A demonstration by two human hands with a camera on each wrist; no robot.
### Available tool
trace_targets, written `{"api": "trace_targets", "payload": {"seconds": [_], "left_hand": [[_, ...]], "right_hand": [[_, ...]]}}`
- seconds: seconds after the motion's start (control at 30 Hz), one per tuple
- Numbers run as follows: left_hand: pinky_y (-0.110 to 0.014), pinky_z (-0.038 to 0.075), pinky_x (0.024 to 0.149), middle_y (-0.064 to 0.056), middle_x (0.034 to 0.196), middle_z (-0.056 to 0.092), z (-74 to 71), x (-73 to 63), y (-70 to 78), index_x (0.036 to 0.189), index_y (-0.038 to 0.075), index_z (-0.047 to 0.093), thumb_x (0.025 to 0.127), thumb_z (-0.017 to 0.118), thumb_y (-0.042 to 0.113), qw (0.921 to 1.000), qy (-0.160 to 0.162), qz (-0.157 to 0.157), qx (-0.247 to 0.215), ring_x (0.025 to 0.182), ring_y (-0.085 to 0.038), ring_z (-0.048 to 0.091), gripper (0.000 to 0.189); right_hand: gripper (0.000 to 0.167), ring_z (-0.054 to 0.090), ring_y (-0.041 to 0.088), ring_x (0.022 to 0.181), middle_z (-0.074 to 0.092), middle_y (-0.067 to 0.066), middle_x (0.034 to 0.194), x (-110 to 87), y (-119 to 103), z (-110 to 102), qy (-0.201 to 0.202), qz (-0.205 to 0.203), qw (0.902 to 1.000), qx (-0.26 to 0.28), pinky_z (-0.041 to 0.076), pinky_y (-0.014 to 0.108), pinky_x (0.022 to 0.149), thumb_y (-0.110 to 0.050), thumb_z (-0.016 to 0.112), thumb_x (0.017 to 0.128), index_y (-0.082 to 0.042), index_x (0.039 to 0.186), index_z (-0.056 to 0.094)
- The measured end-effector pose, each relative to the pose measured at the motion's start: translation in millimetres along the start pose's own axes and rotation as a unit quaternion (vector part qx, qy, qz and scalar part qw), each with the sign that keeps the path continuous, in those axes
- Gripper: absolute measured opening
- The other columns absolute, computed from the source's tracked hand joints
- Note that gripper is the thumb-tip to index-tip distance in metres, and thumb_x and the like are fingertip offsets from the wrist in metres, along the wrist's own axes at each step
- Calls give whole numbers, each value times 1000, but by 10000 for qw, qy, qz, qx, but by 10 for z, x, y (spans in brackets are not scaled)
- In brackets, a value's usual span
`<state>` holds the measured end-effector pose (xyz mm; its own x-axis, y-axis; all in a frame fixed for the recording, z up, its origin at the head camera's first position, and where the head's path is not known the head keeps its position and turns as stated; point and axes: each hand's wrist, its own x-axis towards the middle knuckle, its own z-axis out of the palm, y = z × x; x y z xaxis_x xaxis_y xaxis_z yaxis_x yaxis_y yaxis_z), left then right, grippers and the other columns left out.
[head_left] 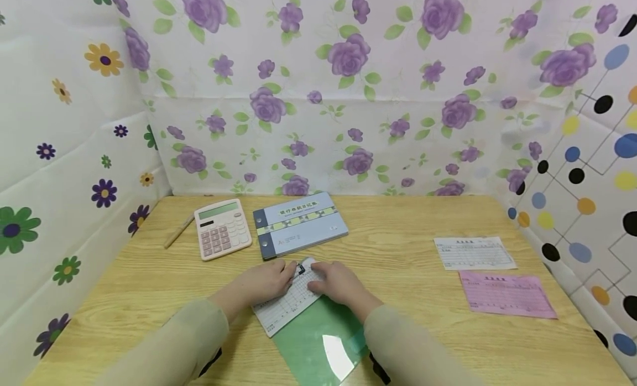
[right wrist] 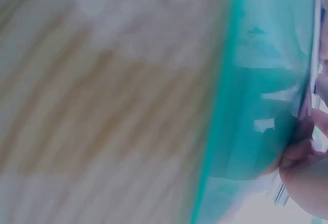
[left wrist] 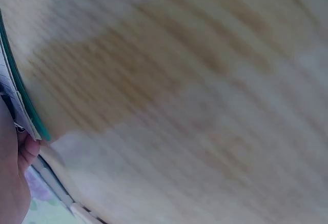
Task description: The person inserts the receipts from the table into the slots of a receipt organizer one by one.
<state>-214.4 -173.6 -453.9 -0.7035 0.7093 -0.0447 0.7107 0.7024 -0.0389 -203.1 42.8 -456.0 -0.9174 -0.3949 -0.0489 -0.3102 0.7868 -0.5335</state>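
A stack of printed paper slips (head_left: 288, 309) lies slanted over a see-through green board (head_left: 318, 333), both in front of me in the head view. A small black clip (head_left: 301, 269) sits at the slips' top end. My left hand (head_left: 266, 281) grips the slips' upper left edge, its fingertips right at the clip. In the left wrist view, its fingers (left wrist: 31, 149) curl round the corner of the slips. My right hand (head_left: 340, 285) pinches the upper right edge, thumb over the paper. The right wrist view has its curled fingers (right wrist: 300, 152) beside the green board.
Behind the hands lie a blue account book (head_left: 301, 231), a white calculator (head_left: 223, 229) and a tan pen (head_left: 179, 231). On the right are a white slip (head_left: 474, 254) and a pink slip (head_left: 507, 296). Flower-printed cloth (head_left: 318, 126) walls the table's back.
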Motion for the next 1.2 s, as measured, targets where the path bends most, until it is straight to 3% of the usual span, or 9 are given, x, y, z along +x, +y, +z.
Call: {"api": "trace_targets", "payload": {"seconds": [0.07,0.13,0.33,0.57,0.87,1.2], "left_hand": [[-33,48,64,-5,88,49,-8,4,5,139,1,41,99,44,26,10000,-3,-63,-56,68,-13,48,47],[-33,47,63,-5,87,48,-13,7,2,138,1,41,99,45,26,10000,28,-70,-36,67,-13,47,47],[-29,44,56,-3,84,46,25,22,-25,139,1,41,99,44,28,10000,82,-26,29,62,-10,42,48],[-28,42,56,-2,83,44,63,22,-37,139,3,41,99,43,29,9999,84,-5,60,62,-10,40,47],[-27,38,53,-1,83,42,91,29,-28,141,7,40,100,41,30,9999,-54,-139,43,60,-10,38,47],[-28,37,59,0,85,40,85,12,4,143,10,39,99,41,30,9974,-69,-424,-577,65,-12,40,48]], "right_hand": [[48,54,30,112,61,13,119,-14,63,-48,-16,-84,9996,275,42,43,93,-33,66,88,-7,127,58],[48,56,29,110,60,13,120,-40,130,-106,-45,-50,9984,567,43,43,91,-32,66,88,-6,127,58],[53,61,20,89,61,13,116,-177,369,-295,-194,406,9922,1164,49,36,72,-36,64,89,-11,133,53],[51,52,16,62,57,4,83,-345,741,-513,-149,748,9864,1453,41,31,57,-37,63,89,-16,135,52],[54,51,23,63,57,10,78,-613,1183,-832,38,1007,9791,1766,40,33,56,-34,63,90,-13,137,49],[59,55,24,74,59,10,87,-945,1572,-1196,259,1038,9822,1546,44,36,64,-38,61,91,-10,140,44]]}}
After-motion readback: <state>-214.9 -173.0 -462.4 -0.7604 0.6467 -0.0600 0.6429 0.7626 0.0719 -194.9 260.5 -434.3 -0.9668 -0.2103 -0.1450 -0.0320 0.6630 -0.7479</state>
